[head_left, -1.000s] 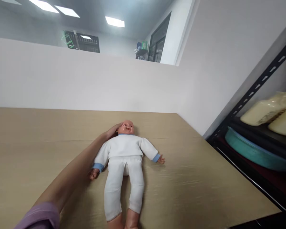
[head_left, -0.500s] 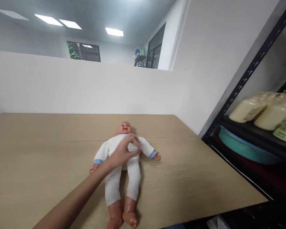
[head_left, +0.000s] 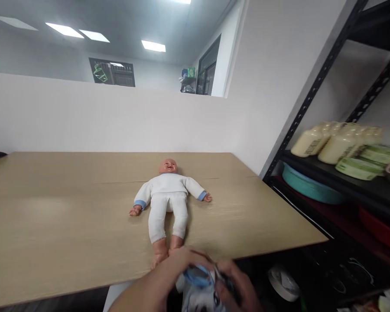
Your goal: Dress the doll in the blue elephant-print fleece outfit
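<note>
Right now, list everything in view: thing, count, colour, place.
doll: one, white suit with blue cuffs, lying face up on the table
table: one, light wood, in front
shelf rack: one, black metal, right
bottles: several, cream, on the shelf
basin: one, teal, under that shelf
roll: one, white, low by the rack
cloth item: one, blue and white, blurred, below the table edge
left hand: grip on the cloth item
right hand: grip on the cloth item
</note>
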Demonstrator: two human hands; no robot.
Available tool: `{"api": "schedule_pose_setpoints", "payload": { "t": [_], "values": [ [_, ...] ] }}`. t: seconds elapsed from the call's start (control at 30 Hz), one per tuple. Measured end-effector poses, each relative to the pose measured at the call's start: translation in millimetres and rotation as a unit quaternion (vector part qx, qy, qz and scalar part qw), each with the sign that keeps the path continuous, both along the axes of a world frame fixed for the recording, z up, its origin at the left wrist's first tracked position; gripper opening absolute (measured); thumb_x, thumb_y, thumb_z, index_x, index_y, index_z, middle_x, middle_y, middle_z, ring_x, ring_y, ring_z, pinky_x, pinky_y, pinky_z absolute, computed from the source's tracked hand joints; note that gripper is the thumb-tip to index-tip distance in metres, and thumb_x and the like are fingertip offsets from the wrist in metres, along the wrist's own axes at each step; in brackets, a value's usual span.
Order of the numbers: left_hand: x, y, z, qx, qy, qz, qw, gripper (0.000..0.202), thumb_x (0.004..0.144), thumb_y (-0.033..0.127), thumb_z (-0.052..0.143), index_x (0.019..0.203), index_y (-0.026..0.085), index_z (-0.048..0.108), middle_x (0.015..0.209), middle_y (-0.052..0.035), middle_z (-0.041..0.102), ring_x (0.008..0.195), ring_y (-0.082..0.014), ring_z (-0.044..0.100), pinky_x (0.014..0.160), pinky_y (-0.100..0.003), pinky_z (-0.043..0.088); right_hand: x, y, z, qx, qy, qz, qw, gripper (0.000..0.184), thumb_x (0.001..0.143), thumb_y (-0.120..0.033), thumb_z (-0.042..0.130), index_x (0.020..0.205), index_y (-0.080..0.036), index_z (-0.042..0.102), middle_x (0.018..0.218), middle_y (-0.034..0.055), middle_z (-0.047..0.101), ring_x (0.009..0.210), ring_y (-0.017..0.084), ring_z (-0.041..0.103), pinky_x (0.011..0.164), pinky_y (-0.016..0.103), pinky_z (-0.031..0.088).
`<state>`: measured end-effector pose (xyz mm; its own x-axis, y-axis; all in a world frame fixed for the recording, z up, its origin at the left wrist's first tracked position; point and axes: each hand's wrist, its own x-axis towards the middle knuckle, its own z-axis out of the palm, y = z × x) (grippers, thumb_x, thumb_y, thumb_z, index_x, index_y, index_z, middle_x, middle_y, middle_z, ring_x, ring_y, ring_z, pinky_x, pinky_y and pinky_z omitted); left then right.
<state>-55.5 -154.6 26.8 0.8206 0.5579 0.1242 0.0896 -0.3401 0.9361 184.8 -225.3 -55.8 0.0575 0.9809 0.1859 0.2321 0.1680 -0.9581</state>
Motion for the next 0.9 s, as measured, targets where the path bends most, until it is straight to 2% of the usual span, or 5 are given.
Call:
{"api": "schedule_pose_setpoints", "payload": {
  "t": [0.13,0.53,0.67,0.77,0.9],
  "values": [
    [-28,-6,-6.5,-0.036,0.025,0.087,0.995,0.092,0.083,0.061,0.083,0.160,0.039,0.037,0.154,-0.0086,0.055,0.140,-0.0357,0.054,0.121,-0.050,0.043,-17,14,40.2,0.029,0.091,0.020,0.995,0.026,0.101,-0.050,0.065,0.111,-0.026,0.063,0.105,0.0052,0.066,0.105,0.024,0.065,0.092,0.035,0.054],
    [-45,20,-5.0,0.084,-0.032,0.230,0.969,0.041,0.108,0.043,0.053,0.148,0.039,0.050,0.120,-0.0045,0.068,0.116,-0.0225,0.067,0.096,-0.028,0.057,-31,47,91.7,-0.023,0.198,0.127,0.972,0.043,0.092,-0.044,0.079,0.126,-0.030,0.056,0.114,0.0028,0.063,0.099,0.018,0.064,0.085,0.030,0.053],
    [-59,26,2.6,0.140,-0.046,0.224,0.963,0.020,0.107,0.038,0.056,0.121,0.033,0.070,0.124,-0.0052,0.071,0.117,-0.0248,0.066,0.098,-0.030,0.055,-17,65,83.9,0.062,0.147,-0.114,0.981,0.035,0.093,-0.045,0.070,0.121,-0.027,0.057,0.112,0.0047,0.062,0.096,0.022,0.063,0.092,0.039,0.054],
    [-64,24,10.0,0.160,-0.051,0.225,0.960,0.015,0.106,0.036,0.058,0.112,0.030,0.071,0.114,-0.0040,0.073,0.107,-0.0224,0.067,0.092,-0.027,0.053,-17,65,73.5,0.211,0.062,-0.313,0.924,0.037,0.092,-0.037,0.065,0.126,-0.025,0.055,0.124,0.0089,0.057,0.116,0.027,0.058,0.113,0.049,0.046],
    [-60,18,20.6,0.157,-0.011,0.210,0.965,0.019,0.106,0.039,0.059,0.099,0.026,0.070,0.095,-0.0009,0.073,0.088,-0.0185,0.066,0.078,-0.024,0.051,-22,40,81.4,0.195,-0.069,-0.121,0.971,0.049,0.093,-0.021,0.057,0.141,-0.028,0.053,0.146,0.0103,0.055,0.139,0.029,0.052,0.124,0.051,0.038]
  ]
}}
